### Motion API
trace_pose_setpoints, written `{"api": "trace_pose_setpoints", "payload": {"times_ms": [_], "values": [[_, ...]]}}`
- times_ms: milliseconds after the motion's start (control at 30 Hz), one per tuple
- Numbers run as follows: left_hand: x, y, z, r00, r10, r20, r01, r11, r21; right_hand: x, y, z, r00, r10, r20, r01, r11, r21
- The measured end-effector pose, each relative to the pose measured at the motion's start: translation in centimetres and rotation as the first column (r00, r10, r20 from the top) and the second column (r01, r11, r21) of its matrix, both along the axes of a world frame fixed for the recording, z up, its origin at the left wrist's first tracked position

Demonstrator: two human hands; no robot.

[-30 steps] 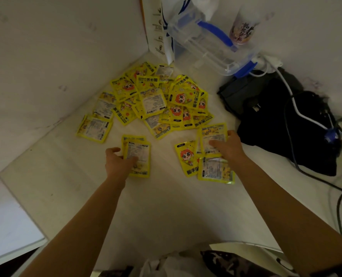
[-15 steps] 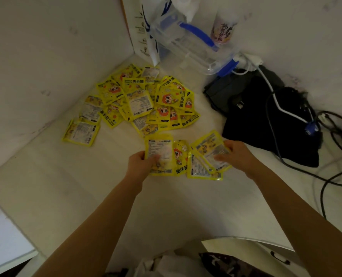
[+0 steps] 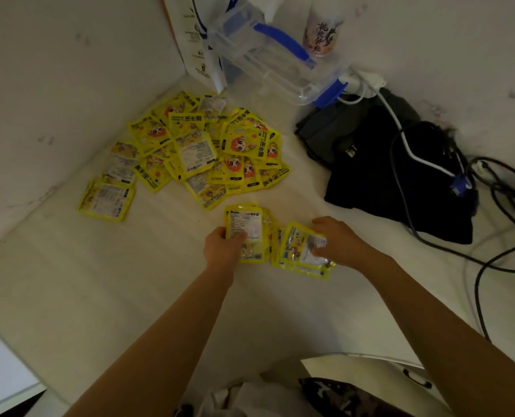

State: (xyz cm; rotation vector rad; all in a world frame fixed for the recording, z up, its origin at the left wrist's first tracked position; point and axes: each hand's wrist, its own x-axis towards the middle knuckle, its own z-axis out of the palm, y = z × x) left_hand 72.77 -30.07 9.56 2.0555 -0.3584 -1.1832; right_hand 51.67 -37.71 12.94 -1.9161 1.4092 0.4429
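Item 1: your left hand (image 3: 223,249). Its fingers curl round the left edge of a small stack of yellow packets (image 3: 245,227), and the thumb presses on the printed back of the top one. The stack rises just beyond your knuckles.

Item 2: your right hand (image 3: 339,242). Its fingers are curled over the right edge of a fanned bunch of packets (image 3: 298,254), backs up. The bunch sits directly left of this hand and overlaps the stack in your other hand. I cannot tell whether it is lifted off the white surface (image 3: 99,281).

Item 3: loose pile of packets (image 3: 214,149), beyond both hands and nearer your left, fronts and backs mixed.

Item 4: single packet (image 3: 107,200), far out left of your left hand and apart from the pile.

Item 5: black bag (image 3: 400,182), just beyond your right hand, with dark cables (image 3: 490,260) trailing to its right.

Item 6: clear box (image 3: 268,64) with a blue handle, far beyond the pile, printed cup (image 3: 323,28) beside it.
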Motion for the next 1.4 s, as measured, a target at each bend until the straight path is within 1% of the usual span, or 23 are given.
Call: {"api": "trace_pose_setpoints", "payload": {"times_ms": [100,233,467,600,767,800,933,1000,1067,1133,1233,1300,1400], "values": [[-0.6,-0.6,0.0,1.000,0.028,-0.006,-0.028,0.999,-0.022,0.5,-0.3,-0.3,0.997,0.071,-0.006,-0.071,0.997,-0.021],[-1.5,-1.6,0.2,0.999,0.032,-0.029,-0.032,0.999,-0.031,0.7,-0.4,-0.7,0.997,0.077,-0.001,-0.077,0.997,-0.033],[-2.3,-2.0,0.0,0.997,0.070,-0.028,-0.071,0.997,-0.029,0.6,0.1,-1.3,0.998,0.064,-0.001,-0.064,0.998,-0.022],[-2.6,-1.9,-0.1,0.997,0.077,-0.023,-0.077,0.997,-0.018,0.6,0.4,-1.5,1.000,0.010,0.021,-0.009,1.000,-0.030],[-2.8,-1.6,0.1,0.995,0.102,-0.013,-0.102,0.995,-0.021,0.1,0.6,-1.3,0.999,0.017,-0.032,-0.019,0.998,-0.066],[-2.8,-1.5,0.2,0.994,0.110,-0.015,-0.110,0.994,-0.027,0.0,0.5,-1.1,1.000,0.016,-0.025,-0.018,0.997,-0.074],[-2.6,-0.6,0.6,0.989,0.141,-0.055,-0.145,0.986,-0.083,-0.7,0.5,-0.5,0.994,-0.059,0.091,0.062,0.997,-0.035],[-2.3,0.0,0.6,0.986,0.147,-0.076,-0.155,0.982,-0.108,-1.3,0.9,-0.1,0.992,-0.078,0.102,0.080,0.997,-0.010],[-1.8,0.6,0.6,0.984,0.152,-0.096,-0.164,0.979,-0.125,-1.9,1.3,0.1,0.982,-0.137,0.127,0.133,0.990,0.040],[-1.3,1.2,0.7,0.982,0.159,-0.104,-0.171,0.978,-0.121,-2.5,1.9,0.1,0.959,-0.218,0.180,0.205,0.975,0.091],[-0.6,2.1,1.0,0.979,0.160,-0.124,-0.174,0.978,-0.116,-3.4,3.1,0.1,0.896,-0.363,0.255,0.334,0.930,0.150],[-0.2,2.9,1.2,0.974,0.159,-0.161,-0.180,0.976,-0.125,-3.9,4.2,0.3,0.827,-0.470,0.310,0.428,0.882,0.196],[0.5,4.2,1.3,0.960,0.159,-0.230,-0.193,0.972,-0.132,-4.3,6.5,0.8,0.680,-0.622,0.389,0.543,0.783,0.303]]}}
